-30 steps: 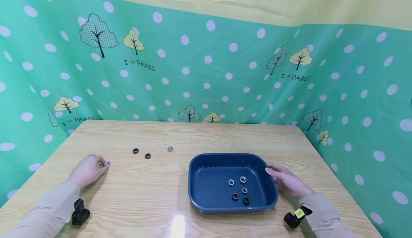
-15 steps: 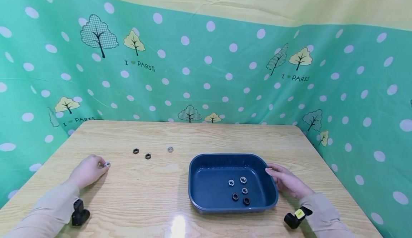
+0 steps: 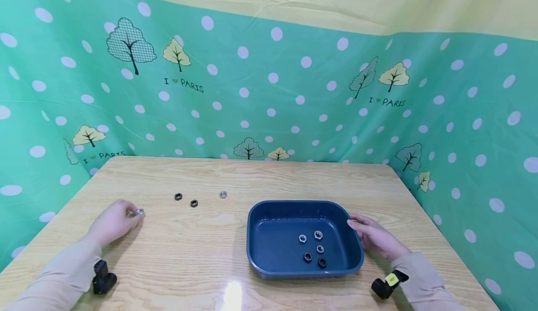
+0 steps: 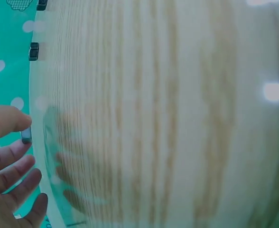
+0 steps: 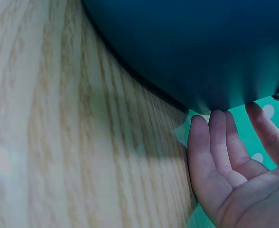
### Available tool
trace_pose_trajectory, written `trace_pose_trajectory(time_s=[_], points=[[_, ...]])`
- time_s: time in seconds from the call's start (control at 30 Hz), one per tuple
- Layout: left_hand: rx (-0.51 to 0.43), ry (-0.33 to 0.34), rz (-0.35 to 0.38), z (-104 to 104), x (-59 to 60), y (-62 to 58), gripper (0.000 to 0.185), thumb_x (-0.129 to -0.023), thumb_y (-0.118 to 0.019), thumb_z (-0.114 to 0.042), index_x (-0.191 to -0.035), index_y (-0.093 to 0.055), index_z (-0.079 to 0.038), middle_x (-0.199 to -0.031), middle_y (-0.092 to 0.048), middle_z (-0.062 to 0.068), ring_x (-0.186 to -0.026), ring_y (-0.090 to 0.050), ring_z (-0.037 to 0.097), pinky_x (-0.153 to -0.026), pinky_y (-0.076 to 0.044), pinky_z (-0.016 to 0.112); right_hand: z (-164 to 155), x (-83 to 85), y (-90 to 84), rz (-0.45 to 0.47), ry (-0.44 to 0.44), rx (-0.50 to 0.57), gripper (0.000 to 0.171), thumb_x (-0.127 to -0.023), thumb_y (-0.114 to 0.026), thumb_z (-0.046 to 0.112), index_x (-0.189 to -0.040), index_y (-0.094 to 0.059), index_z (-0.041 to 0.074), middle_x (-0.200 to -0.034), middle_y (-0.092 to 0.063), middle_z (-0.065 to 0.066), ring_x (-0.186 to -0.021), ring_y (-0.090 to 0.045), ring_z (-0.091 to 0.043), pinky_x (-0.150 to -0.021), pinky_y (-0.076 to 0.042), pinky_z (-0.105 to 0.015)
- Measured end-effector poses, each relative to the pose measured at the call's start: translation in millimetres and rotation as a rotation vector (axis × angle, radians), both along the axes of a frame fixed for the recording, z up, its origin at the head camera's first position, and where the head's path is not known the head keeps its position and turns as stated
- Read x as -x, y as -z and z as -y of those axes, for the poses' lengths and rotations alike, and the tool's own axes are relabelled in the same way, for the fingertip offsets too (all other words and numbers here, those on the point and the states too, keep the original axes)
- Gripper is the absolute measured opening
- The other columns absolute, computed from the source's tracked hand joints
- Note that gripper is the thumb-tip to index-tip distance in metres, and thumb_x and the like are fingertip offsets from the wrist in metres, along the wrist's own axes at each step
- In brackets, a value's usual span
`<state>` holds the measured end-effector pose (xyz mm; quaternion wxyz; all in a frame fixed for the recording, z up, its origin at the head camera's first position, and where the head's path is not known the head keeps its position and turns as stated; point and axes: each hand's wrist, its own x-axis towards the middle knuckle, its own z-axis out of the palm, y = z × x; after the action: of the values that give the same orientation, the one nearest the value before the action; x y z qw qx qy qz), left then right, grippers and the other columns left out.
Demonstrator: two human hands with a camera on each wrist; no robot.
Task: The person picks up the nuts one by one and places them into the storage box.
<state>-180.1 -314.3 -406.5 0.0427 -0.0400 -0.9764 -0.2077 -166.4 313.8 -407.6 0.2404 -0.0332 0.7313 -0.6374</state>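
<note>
My left hand pinches a silver nut just above the counter, at its left side. My right hand, fingers relaxed, rests against the right wall of the tray, which holds five nuts.

The head view looks forward and down from above the near edge of the desk, taking in its whole top, the dotted green curtain behind, and both hands. The left wrist view sits very close to the desk top, looking past the left hand across blurred wood grain. The right wrist view is as close, looking past the right hand at the outer wall of the blue tray. All three views share the desk.
</note>
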Motion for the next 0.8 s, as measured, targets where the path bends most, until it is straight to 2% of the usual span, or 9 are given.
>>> trace_pose_trajectory(time_s=[0.17,0.47,0.63,0.8], points=[[-0.042,0.000,-0.023,0.8,-0.1,1.5,0.029,-0.085,-0.065,-0.018,-0.092,-0.060,0.009,-0.096,-0.058,0.030,-0.086,-0.058,0.039,-0.075,-0.046,0.053,0.3,0.2,0.4,-0.001,0.002,-0.016,0.069,-0.099,-0.045,0.032,-0.142,-0.014,-0.011,-0.109,-0.064,0.004,-0.094,-0.064,-0.009,-0.084,-0.053,-0.035],[-0.121,-0.031,-0.045,1.0,0.8,0.9,0.034,-0.088,-0.063,-0.023,-0.100,-0.059,0.009,-0.111,-0.053,0.035,-0.099,-0.053,0.047,-0.083,-0.041,0.059,-0.8,0.8,0.5,0.003,0.000,-0.006,0.065,-0.100,-0.045,0.031,-0.141,-0.017,-0.010,-0.105,-0.064,0.006,-0.092,-0.065,-0.008,-0.083,-0.053,-0.034],[-0.137,-0.037,-0.058,-1.8,1.7,-2.7,0.036,-0.089,-0.062,-0.024,-0.102,-0.059,0.009,-0.111,-0.053,0.033,-0.097,-0.054,0.044,-0.082,-0.042,0.057,0.2,-0.3,-0.9,0.002,-0.001,0.007,0.060,-0.100,-0.044,0.031,-0.139,-0.021,-0.009,-0.103,-0.064,0.008,-0.091,-0.064,-0.007,-0.082,-0.053,-0.032],[-0.140,-0.031,-0.074,-5.9,-0.7,-4.3,0.033,-0.088,-0.063,-0.023,-0.101,-0.060,0.008,-0.110,-0.053,0.032,-0.096,-0.055,0.043,-0.081,-0.043,0.057,1.3,-0.2,-1.0,0.007,0.006,-0.004,0.062,-0.100,-0.045,0.031,-0.139,-0.019,-0.009,-0.103,-0.064,0.009,-0.091,-0.064,-0.006,-0.082,-0.052,-0.032]])
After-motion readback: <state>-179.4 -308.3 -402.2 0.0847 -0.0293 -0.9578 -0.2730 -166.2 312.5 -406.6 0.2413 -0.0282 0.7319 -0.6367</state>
